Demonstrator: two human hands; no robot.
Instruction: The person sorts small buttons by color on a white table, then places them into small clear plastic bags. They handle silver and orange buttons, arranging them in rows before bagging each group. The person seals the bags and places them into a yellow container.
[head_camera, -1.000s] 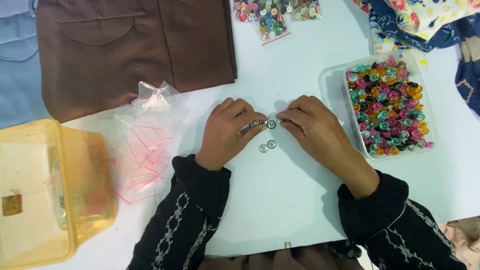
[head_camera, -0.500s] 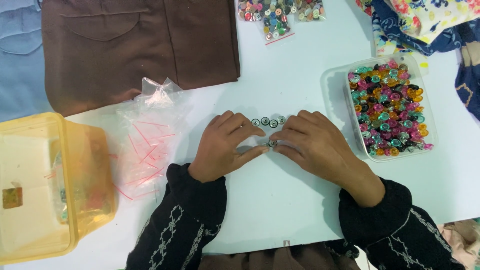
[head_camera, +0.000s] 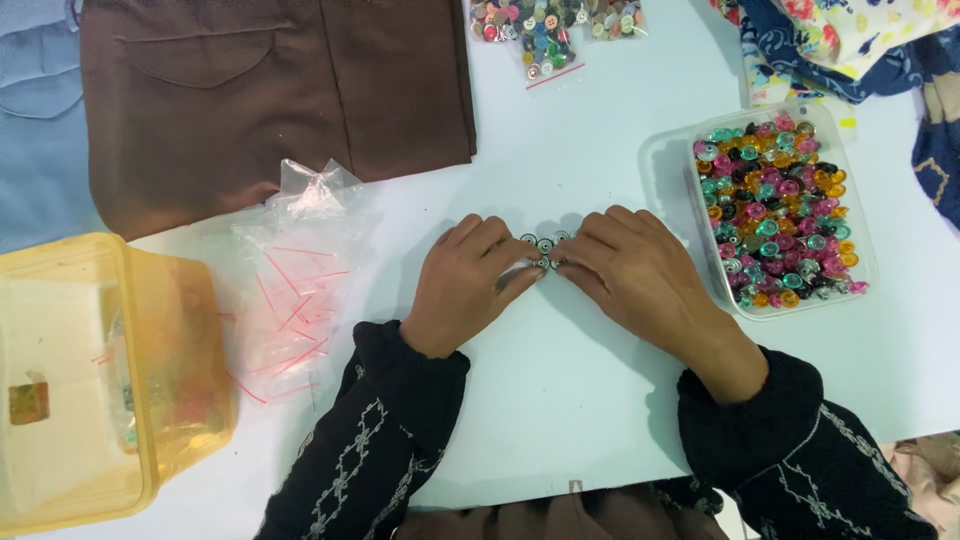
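White table (head_camera: 600, 400) unchanged; both hands (head_camera: 470, 280) still pinch small buttons (head_camera: 545, 240).

A white table (head_camera: 560, 400) filled the view under even, soft light. Brown cloth (head_camera: 270, 90) and blue cloth (head_camera: 40, 120) covered its far left; patterned fabric (head_camera: 850, 40) lay at the far right corner. No walls or floor showed.

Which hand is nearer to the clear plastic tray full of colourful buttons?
Right. The right hand lies just left of the clear plastic tray of colourful buttons; the left hand is farther left, beyond it.
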